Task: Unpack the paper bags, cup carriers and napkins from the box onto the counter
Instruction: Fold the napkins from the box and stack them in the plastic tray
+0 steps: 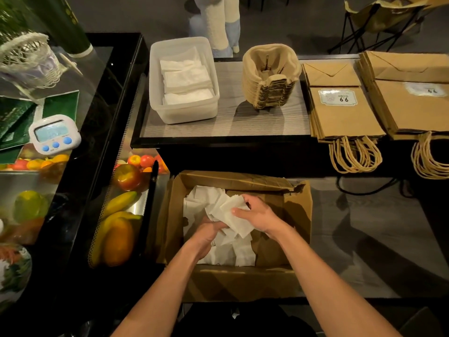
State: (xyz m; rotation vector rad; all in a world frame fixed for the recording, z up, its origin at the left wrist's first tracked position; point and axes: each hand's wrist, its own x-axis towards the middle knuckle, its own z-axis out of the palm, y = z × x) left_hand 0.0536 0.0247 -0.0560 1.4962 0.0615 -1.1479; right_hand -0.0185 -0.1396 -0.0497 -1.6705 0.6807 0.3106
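Observation:
An open cardboard box (298, 210) sits low in front of me with several loose white napkins (226, 254) inside. My right hand (260, 215) pinches a small stack of napkins (237, 215) above the box. My left hand (206, 235) is down among the napkins, fingers curled round some of them. On the counter (233, 125) beyond stand a clear plastic tub (184, 113) holding folded napkins, a stack of pulp cup carriers (269, 79), and two piles of brown paper bags (340, 110) (413, 103) with their handles hanging over the edge.
A black display case at left holds fruit (121, 215). On its glass top lie a white digital timer (54, 133) and green booklets (14, 117). A folding chair (379, 18) stands at the far right. Grey floor surrounds the box on the right.

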